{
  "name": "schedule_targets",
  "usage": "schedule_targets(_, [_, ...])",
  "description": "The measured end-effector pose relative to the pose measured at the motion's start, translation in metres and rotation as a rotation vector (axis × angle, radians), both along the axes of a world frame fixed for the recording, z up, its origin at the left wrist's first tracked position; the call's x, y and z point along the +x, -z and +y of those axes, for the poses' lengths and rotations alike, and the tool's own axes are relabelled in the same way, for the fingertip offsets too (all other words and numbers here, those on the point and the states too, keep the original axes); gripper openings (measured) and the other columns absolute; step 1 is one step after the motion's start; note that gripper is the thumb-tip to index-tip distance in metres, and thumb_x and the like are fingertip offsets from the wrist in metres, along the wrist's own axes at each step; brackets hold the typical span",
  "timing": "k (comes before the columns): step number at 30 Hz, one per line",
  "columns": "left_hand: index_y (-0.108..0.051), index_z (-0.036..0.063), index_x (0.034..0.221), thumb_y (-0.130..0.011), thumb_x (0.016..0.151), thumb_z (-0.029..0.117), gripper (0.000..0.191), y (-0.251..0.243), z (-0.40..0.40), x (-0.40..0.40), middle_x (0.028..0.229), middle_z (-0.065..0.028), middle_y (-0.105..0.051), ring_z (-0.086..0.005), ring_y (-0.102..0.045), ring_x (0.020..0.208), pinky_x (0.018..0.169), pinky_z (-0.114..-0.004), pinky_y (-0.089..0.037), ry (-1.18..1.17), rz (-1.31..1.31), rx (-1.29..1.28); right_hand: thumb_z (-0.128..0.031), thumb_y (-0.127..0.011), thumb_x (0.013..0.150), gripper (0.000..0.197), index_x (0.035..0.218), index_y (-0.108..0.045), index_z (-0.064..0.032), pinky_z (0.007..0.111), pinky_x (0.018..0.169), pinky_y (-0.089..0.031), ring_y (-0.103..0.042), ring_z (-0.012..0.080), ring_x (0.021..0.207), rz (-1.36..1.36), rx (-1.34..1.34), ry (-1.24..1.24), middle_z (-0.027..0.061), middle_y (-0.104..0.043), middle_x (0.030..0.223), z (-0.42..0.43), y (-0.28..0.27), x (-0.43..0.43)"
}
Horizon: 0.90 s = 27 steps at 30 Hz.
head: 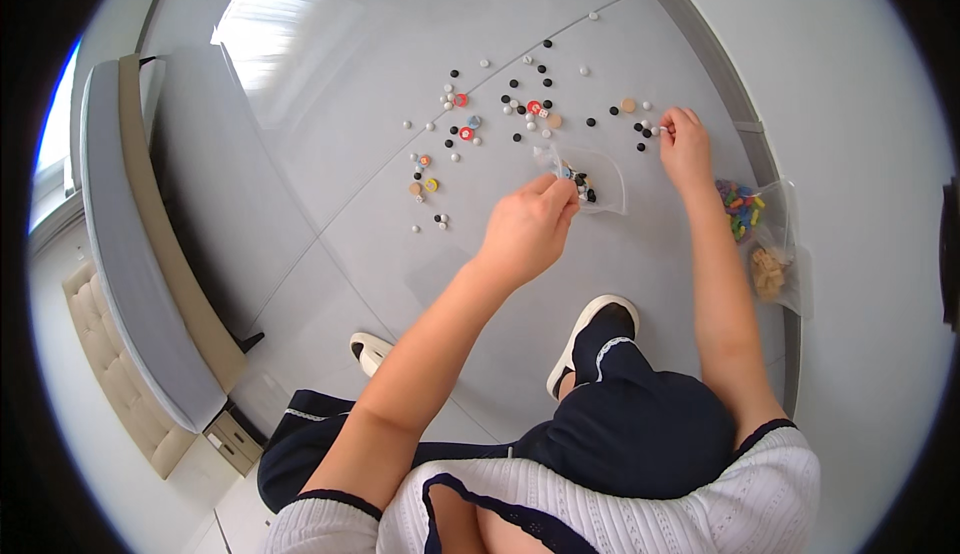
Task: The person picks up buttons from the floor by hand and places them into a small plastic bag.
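My left hand (531, 230) grips the edge of a clear plastic bag (607, 179), which rests on the tiled floor with black, white and a few coloured game pieces inside. Off to the right, my right hand (685, 147) pinches a small white piece (663, 129) between thumb and fingers, low over the floor. Beside those fingertips lies a small cluster of black pieces (641, 147) and white pieces (646, 106), with a round wooden disc (628, 105) near it. More black and white pieces are scattered beyond the bag, among red discs (466, 133), a yellow ring-like disc (431, 185) and white dice (544, 112).
Along the right wall lie a bag of coloured blocks (741, 212) and a bag of wooden blocks (768, 272). A bed (142, 239) and a small drawer cabinet (232, 441) stand at left. My shoes (592, 329) are on the floor below my arms.
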<state>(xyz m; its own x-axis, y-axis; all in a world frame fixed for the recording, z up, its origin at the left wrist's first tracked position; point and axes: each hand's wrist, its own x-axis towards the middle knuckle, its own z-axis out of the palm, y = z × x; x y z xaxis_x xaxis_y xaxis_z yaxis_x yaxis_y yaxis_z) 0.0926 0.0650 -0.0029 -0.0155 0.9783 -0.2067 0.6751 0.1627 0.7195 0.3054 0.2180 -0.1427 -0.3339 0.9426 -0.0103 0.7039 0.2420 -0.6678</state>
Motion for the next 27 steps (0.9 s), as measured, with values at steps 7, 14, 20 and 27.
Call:
schedule_targets(7, [-0.057, 0.0056, 0.086, -0.061, 0.087, 0.006, 0.003, 0.01, 0.003, 0.003, 0.08, -0.0099, -0.06, -0.0324, -0.06, 0.069, 0.06, -0.041, -0.049, -0.012, -0.01, 0.029, 0.0, -0.065, 0.08, 0.009, 0.087, -0.06, -0.0023, 0.029, 0.062, -0.049, -0.059, 0.0137, 0.069, 0.297, -0.255, 0.154, 0.0057, -0.06, 0.082, -0.007, -0.049, -0.017])
schedule_targets(14, [-0.056, 0.0056, 0.087, -0.061, 0.086, 0.006, 0.005, 0.014, 0.002, 0.008, 0.081, -0.0102, -0.06, -0.0327, -0.061, 0.069, 0.06, -0.041, -0.049, -0.009, -0.022, 0.038, -0.004, -0.066, 0.084, 0.005, 0.086, -0.062, -0.002, 0.024, 0.062, -0.047, -0.056, 0.0081, 0.067, 0.548, -0.357, -0.231, 0.0004, -0.06, 0.076, -0.033, -0.113, -0.044])
schedule_targets(20, [-0.056, 0.0039, 0.089, -0.061, 0.088, 0.005, 0.005, 0.015, 0.003, 0.009, 0.084, -0.0113, -0.061, -0.0317, -0.061, 0.068, 0.061, -0.039, -0.048, -0.007, -0.046, 0.049, -0.004, -0.068, 0.082, 0.008, 0.087, -0.063, -0.0009, 0.024, 0.061, -0.047, -0.056, 0.0095, 0.064, 0.601, -0.429, 0.191, 0.0034, -0.062, 0.073, -0.017, -0.08, -0.028])
schedule_targets(27, [-0.056, 0.004, 0.088, -0.06, 0.088, 0.004, 0.004, 0.011, -0.001, 0.007, 0.083, -0.0103, -0.061, -0.0298, -0.06, 0.067, 0.061, -0.037, -0.048, -0.007, -0.04, 0.01, 0.001, -0.066, 0.078, 0.012, 0.088, -0.06, -0.0017, 0.033, 0.063, -0.051, -0.063, 0.0198, 0.065, 0.177, -0.136, 0.038, 0.0089, -0.062, 0.086, -0.015, -0.031, -0.002])
